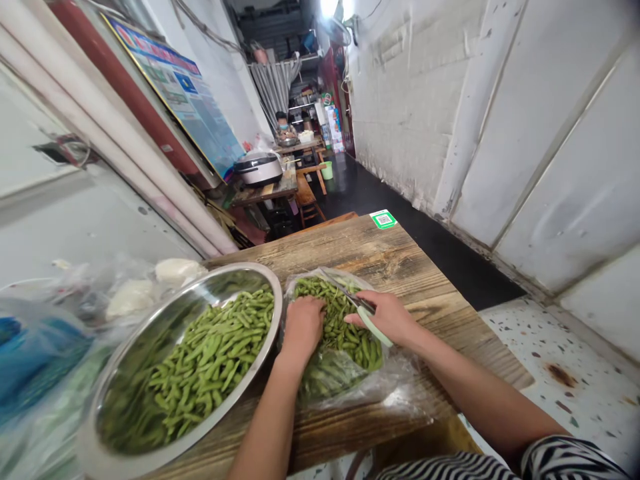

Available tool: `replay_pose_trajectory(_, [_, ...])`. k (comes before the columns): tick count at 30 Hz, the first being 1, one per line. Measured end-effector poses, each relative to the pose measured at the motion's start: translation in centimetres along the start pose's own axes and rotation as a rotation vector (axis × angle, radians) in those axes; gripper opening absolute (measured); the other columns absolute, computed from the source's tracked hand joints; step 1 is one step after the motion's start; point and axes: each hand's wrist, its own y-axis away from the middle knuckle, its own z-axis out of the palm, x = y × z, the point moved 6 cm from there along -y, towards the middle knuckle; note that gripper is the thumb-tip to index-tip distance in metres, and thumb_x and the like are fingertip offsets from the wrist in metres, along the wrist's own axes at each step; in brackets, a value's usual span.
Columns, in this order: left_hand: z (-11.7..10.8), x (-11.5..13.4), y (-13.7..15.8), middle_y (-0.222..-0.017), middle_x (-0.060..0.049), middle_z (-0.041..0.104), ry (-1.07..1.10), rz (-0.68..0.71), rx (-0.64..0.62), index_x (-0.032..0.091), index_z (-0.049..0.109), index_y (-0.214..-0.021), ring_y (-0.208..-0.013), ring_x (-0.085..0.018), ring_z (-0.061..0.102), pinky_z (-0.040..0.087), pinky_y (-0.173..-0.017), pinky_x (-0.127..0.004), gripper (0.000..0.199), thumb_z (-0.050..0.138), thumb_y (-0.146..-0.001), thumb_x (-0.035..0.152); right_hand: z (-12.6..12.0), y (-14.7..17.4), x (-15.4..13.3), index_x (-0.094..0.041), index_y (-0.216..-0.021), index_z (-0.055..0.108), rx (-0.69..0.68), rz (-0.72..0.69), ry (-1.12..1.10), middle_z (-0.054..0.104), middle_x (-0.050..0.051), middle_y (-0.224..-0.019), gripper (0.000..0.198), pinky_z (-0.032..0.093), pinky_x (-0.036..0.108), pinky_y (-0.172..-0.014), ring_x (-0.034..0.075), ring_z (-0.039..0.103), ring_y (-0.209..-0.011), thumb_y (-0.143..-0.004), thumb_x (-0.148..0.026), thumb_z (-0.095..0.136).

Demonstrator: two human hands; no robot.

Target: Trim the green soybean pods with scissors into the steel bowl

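On my left, the steel bowl [276, 300] of green pods [215, 357] sits close by my forearm; a careless elbow could nudge it. My left hand [304, 327] curls into the pods in the plastic bag [385, 397] on the bench [420, 287]; its fingertips are hidden, so I can't tell whether they pinch anything. My right hand [387, 317] is clamped round the pale-green handles of the scissors [373, 327]. With the blades so near my left fingers, a hasty snip could nick me, or catch the loose plastic and spill pods. The wall poster [185, 87] is too blurred to read; at the bench's far corner, 1 green-bordered label [383, 219] carries a QR code.
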Motion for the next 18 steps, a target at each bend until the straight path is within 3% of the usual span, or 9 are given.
replay_pose_trajectory(2, [-0.2, -0.3, 0.1, -0.090, -0.010, 0.069, 0.053, -0.008, 0.045, 0.019, 0.070, -0.087, -0.093, -0.027, 0.059, 0.042, -0.082, -0.040, 0.021, 0.050, -0.080, 0.019, -0.1, 0.0, 0.0, -0.019, -0.088, 0.066, 0.005, 0.012, 0.009, 0.057, -0.001, -0.065, 0.043, 0.031, 0.021, -0.053, 0.013, 0.047, -0.059, -0.069, -0.058, 0.062])
replay_pose_trajectory(5, [-1.0, -0.9, 0.8, -0.097, -0.008, 0.070, 0.369, -0.050, 0.192, 0.020, 0.069, -0.096, -0.092, -0.022, 0.061, 0.043, -0.085, -0.037, 0.026, 0.046, -0.085, 0.026, 0.0, 0.1, -0.1, -0.020, -0.085, 0.066, -0.046, 0.022, 0.037, 0.056, -0.001, -0.063, 0.044, 0.029, 0.021, -0.052, 0.013, 0.047, -0.057, -0.068, -0.060, 0.063])
replay_pose_trajectory(8, [-1.0, -2.1, 1.6, -0.083, -0.006, 0.071, 0.743, -0.217, 0.270, 0.018, 0.068, -0.099, -0.071, -0.018, 0.063, 0.046, -0.074, -0.031, 0.030, 0.050, -0.083, 0.036, 0.5, 0.3, -0.1, -0.021, -0.086, 0.066, -0.149, 0.016, 0.035, 0.057, -0.002, -0.064, 0.046, 0.030, 0.022, -0.052, 0.013, 0.049, -0.058, -0.067, -0.062, 0.062])
replay_pose_trajectory(13, [-0.4, -2.4, 2.5, -0.071, -0.004, 0.069, 1.129, -0.369, 0.234, 0.015, 0.070, -0.088, -0.054, -0.011, 0.052, 0.040, -0.054, -0.022, 0.033, 0.062, -0.073, 0.043, 1.1, 0.4, -0.3, -0.021, -0.097, 0.066, -0.216, -0.015, -0.064, 0.061, -0.001, -0.069, 0.050, 0.034, 0.022, -0.055, 0.014, 0.050, -0.061, -0.067, -0.061, 0.063])
replay_pose_trajectory(18, [-0.3, -2.1, 2.8, -0.062, -0.002, 0.064, 1.167, -0.360, 0.203, 0.013, 0.071, -0.084, -0.050, -0.009, 0.046, 0.035, -0.047, -0.020, 0.033, 0.062, -0.072, 0.043, 1.6, 0.7, -0.4, -0.021, -0.104, 0.067, -0.255, -0.047, -0.124, 0.065, 0.000, -0.078, 0.054, 0.036, 0.022, -0.060, 0.015, 0.054, -0.067, -0.065, -0.058, 0.067])
